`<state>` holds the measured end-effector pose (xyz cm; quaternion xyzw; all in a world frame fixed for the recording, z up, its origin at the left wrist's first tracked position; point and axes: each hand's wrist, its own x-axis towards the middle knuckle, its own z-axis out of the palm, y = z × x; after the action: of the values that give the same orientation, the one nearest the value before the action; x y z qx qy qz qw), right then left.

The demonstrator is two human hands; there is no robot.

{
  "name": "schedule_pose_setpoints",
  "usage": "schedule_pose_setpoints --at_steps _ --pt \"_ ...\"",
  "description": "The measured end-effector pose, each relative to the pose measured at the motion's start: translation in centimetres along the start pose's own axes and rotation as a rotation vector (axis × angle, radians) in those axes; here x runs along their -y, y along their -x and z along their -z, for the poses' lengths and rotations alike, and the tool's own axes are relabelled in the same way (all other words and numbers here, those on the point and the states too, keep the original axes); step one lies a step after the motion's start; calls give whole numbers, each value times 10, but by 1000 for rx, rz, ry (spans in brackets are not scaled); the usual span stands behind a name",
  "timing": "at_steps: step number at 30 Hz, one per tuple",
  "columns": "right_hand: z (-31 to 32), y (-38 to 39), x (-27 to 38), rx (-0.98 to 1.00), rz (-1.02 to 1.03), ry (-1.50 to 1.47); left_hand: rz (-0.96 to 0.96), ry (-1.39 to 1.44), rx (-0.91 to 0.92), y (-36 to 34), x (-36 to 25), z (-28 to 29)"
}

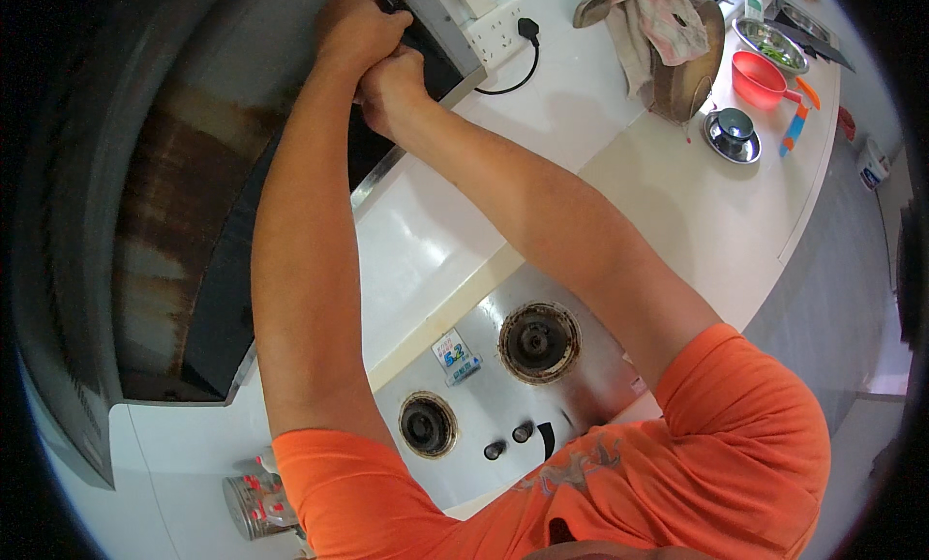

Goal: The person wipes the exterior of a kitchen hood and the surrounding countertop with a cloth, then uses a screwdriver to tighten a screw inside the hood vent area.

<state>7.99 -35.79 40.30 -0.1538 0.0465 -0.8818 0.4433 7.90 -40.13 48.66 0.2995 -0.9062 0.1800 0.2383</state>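
Both my arms are raised to the dark underside of a range hood (223, 124), whose panel carries brown rust-like stains. My left hand (360, 26) is closed near the hood's upper edge, its thumb over the curled fingers. Just below it and touching it, my right hand (395, 88) is closed too, with its fingertips turned away from view. Whatever the two hands grip is hidden behind them. A black strip of the hood (373, 153) shows under my right wrist.
Below my arms lies a steel gas hob (484, 313) with two burners. A black plug (527, 28) sits in a wall socket (495, 39). On the counter (668, 202) are a large wok-like pan (682, 86) with cloths, a pot lid (733, 139) and a red ladle-like basin (757, 81).
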Motion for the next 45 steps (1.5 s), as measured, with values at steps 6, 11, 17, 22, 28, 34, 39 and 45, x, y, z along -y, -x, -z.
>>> schedule_pose_setpoints --at_steps 6,11,17,22,28,34,39,45 --pt "4 -3 -4 105 66 31 77 135 83 -11 16 -12" --pt "6 -1 2 74 42 124 12 70 13 -13 16 -16" --pt "2 1 -6 38 79 55 26 26 2 -14 25 -24" --pt "9 -6 -7 126 68 -64 -27 -46 -14 -19 22 -24" --pt "3 -2 -7 31 -1 141 -65 -118 -50 -23 31 -25" --pt "10 -9 -6 11 25 -25 101 26 67 -10 2 -7" --pt "14 -10 -22 118 -34 3 188 97 -24 8 2 -1" --pt "22 -10 -9 82 47 241 101 177 84 4 -9 8"
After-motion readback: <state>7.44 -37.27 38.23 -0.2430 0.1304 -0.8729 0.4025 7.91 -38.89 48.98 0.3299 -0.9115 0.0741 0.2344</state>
